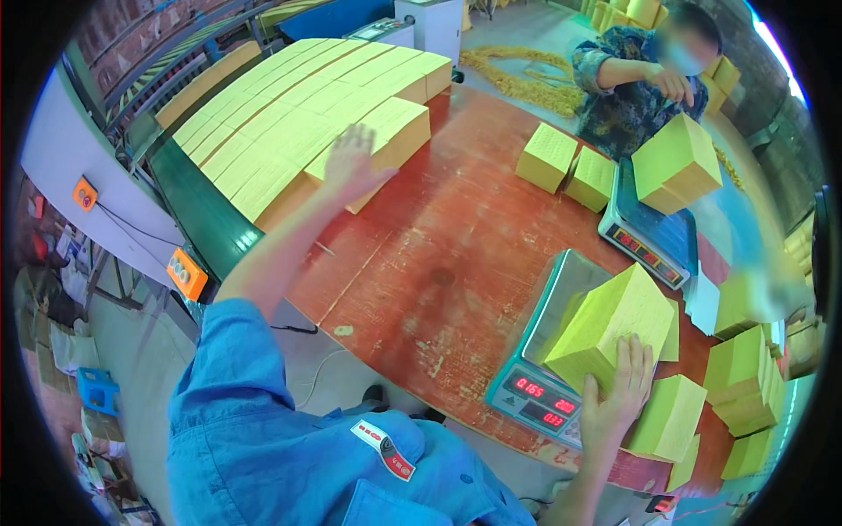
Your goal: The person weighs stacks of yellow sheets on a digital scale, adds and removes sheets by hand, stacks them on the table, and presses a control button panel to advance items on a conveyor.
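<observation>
My left hand [353, 165] reaches to the far left, its fingers spread flat over the front block [396, 124] of a large array of yellow paper stacks [298, 105]. My right hand [623, 386] grips the near side of a thick block of yellow paper [610, 329], thumb on one face and fingers along another. That block sits tilted over a teal digital scale [548, 298] with a metal pan and lit red digits. Whether its underside rests fully on the pan is hidden.
A co-worker [645, 79] across the red table [421, 254] holds a paper block [675, 162] over a second scale [645, 228]. Two small blocks [545, 156] stand beside it. More yellow blocks [671, 416] line the right edge. A green conveyor belt [206, 215] runs at left.
</observation>
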Demonstrator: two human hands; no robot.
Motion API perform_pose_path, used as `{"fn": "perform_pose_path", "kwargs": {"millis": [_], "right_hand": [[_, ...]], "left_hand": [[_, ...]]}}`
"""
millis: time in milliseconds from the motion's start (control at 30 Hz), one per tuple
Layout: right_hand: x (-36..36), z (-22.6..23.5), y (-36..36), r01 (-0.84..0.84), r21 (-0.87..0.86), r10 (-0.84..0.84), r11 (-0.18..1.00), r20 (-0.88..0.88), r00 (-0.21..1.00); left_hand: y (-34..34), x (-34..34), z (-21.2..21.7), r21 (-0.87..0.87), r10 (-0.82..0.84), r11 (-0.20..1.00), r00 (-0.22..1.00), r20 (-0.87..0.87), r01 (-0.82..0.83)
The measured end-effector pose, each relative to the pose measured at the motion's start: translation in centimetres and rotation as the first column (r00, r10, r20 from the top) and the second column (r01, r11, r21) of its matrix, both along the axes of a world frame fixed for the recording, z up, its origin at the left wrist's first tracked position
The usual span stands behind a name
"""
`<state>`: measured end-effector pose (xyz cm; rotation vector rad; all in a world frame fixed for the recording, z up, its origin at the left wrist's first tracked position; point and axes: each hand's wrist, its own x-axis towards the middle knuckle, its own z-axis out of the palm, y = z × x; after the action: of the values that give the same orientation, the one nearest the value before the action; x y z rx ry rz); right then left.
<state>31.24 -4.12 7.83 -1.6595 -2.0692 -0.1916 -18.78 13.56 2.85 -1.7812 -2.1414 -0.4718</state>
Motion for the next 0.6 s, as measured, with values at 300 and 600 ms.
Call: {"fn": "perform_pose_path", "kwargs": {"millis": [300, 600], "right_hand": [[-10.7, 4.1, -5.7, -0.111, 0.084, 0.125, 0.99, -0.186, 0.975], [-28.2, -5.8, 2.9, -0.492, -0.096, 0.389, 0.865, -0.491, 0.78]], "left_hand": [[-0.5, -7.5, -4.1, -0.293, -0.148, 0.943, 0.988, 0.049, 0.156], [-18.1, -1.9, 0.9, -0.41, -0.856, 0.428, 0.507, 0.104, 0.806]]}}
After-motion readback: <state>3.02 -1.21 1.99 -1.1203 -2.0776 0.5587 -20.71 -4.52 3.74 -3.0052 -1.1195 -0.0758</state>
